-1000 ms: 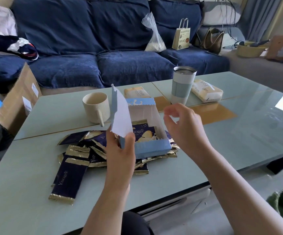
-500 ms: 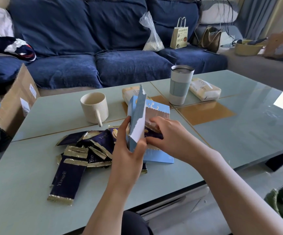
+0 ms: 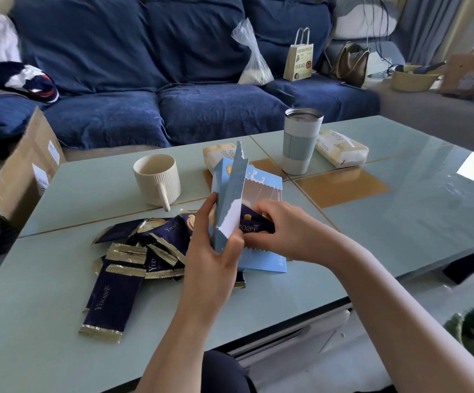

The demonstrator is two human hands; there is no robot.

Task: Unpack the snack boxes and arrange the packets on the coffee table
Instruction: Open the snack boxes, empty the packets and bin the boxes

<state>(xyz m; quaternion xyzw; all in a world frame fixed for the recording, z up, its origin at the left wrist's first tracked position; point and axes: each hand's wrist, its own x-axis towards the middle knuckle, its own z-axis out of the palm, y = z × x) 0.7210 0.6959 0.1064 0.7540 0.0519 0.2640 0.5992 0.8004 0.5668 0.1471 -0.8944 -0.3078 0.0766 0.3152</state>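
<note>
A light blue snack box lies opened on the pale green coffee table. My left hand grips its torn flap and holds it upright. Inside the box, my right hand has its fingers closed on a dark blue packet with gold ends. Several more such packets lie in a loose pile on the table to the left of the box, one long packet nearest the front edge.
A cream mug stands behind the pile. A lidded tumbler and two tissue packs sit further back. A cardboard carton leans at the left. A blue sofa with bags lies behind.
My right hand went from hovering above the box down into it and closed on a packet. My left hand turned the torn flap from wide open to upright and edge-on.
</note>
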